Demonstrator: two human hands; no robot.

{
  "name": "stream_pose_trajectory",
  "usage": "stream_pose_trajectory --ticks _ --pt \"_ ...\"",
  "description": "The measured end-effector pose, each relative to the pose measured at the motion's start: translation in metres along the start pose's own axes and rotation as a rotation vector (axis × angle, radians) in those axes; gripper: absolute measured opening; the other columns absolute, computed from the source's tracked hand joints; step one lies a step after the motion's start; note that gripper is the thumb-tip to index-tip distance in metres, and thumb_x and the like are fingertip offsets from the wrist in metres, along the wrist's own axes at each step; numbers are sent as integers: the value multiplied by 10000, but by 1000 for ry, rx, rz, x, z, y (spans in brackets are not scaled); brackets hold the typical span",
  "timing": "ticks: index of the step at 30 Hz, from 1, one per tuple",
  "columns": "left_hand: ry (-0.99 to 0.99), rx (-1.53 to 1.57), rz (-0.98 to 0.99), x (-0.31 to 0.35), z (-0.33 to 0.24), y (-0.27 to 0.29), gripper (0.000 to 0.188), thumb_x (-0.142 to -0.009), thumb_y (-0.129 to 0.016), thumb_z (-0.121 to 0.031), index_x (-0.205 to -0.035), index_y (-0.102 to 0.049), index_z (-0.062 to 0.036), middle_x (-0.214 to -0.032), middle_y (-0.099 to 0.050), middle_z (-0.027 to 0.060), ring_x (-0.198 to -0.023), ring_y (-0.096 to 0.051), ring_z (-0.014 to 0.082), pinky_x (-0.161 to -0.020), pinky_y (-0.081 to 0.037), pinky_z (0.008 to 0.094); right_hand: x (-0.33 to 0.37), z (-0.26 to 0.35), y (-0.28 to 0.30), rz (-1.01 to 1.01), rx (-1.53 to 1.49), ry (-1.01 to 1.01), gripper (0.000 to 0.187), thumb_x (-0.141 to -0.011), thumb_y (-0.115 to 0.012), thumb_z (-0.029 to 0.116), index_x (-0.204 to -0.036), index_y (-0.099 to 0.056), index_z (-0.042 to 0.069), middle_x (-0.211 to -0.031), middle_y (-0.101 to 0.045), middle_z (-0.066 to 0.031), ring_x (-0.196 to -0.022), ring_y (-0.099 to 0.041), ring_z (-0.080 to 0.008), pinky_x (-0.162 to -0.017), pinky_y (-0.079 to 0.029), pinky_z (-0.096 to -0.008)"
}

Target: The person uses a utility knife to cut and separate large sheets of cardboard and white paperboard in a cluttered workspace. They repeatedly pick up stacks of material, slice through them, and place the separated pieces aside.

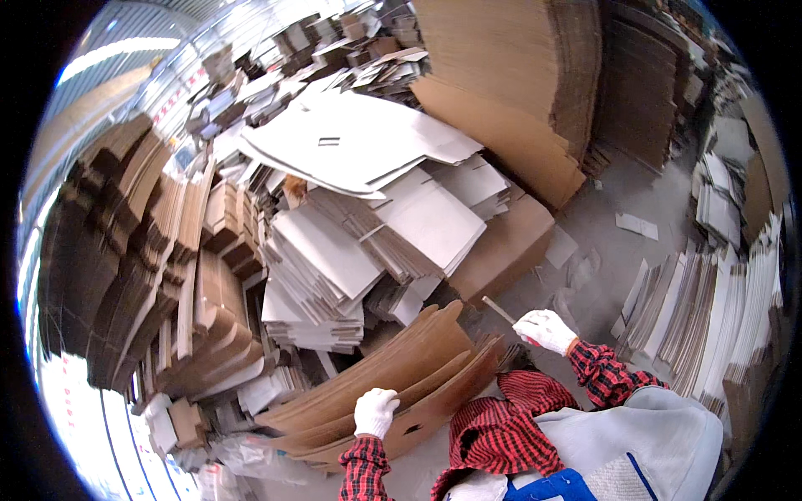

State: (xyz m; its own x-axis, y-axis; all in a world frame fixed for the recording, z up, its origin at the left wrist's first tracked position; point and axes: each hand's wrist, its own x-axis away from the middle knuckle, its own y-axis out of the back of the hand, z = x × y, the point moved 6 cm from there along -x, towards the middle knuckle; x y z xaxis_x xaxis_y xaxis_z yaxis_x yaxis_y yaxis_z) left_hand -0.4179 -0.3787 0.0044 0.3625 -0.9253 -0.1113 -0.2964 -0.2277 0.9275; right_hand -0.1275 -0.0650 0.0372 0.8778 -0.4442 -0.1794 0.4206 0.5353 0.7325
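My left hand [376, 412], in a white glove, is closed against the brown cardboard sheets [422, 355] that stand on edge in front of me. What lies inside its curled fingers is hidden. Also gloved in white, my right hand [545, 331] grips a thin pale stick [499, 310] that points away to the upper left. It is held just beyond the right end of those sheets, over the grey floor. A bit of red shows at the fingers of this hand.
White flattened cartons [426, 213] lie piled ahead, partly on a brown box [505, 242]. Tall brown cardboard stacks rise at the left [109, 259] and far right of centre [510, 67]. White-edged sheets [685, 309] lean at my right. Clear plastic [259, 459] lies at lower left.
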Motion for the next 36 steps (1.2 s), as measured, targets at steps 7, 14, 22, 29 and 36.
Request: stream_pose_trajectory --ticks 7,14,22,29,36 --pt "-119 70 -170 -31 -10 14 194 -785 -783 -191 -947 -708 -115 -827 -695 104 -810 -671 320 -742 -517 448 6 -10 8 -73 207 266 205 -955 -638 214 -1002 -731 37 -921 -710 -91 -830 -682 -250 -763 -552 -352" --pt "88 -272 55 -52 -23 -5 654 -857 -688 -542 -1358 -567 -139 -1099 -636 111 -1043 -579 326 -949 -410 501 -2 -16 37 66 -9 -13 182 -875 -690 140 -1049 -726 101 -933 -709 -63 -849 -678 -245 -793 -563 -348" --pt "324 -81 -559 -113 -65 90 635 -818 -796 -265 -1367 -568 -44 -1298 -576 173 -1230 -530 365 -1057 -428 462 -37 -69 62 9 177 215 167 -924 -639 207 -959 -719 65 -827 -700 -78 -766 -674 -251 -708 -546 -379" --pt "516 715 -679 -362 -53 171 495 -951 -673 -219 -1371 -580 27 -1313 -654 195 -1193 -637 256 -1058 -465 347 -197 -101 88 81 -501 -72 327 -962 -605 325 -915 -719 21 -781 -699 -64 -692 -642 -148 -650 -505 -304" --pt "1116 384 -497 -484 143 155 783 -826 -775 -355 -1448 -477 15 -1398 -588 233 -1262 -590 349 -1058 -466 403 -295 -131 124 212 -764 -329 233 -956 -659 235 -914 -699 10 -780 -666 -26 -707 -602 -106 -671 -493 -275"
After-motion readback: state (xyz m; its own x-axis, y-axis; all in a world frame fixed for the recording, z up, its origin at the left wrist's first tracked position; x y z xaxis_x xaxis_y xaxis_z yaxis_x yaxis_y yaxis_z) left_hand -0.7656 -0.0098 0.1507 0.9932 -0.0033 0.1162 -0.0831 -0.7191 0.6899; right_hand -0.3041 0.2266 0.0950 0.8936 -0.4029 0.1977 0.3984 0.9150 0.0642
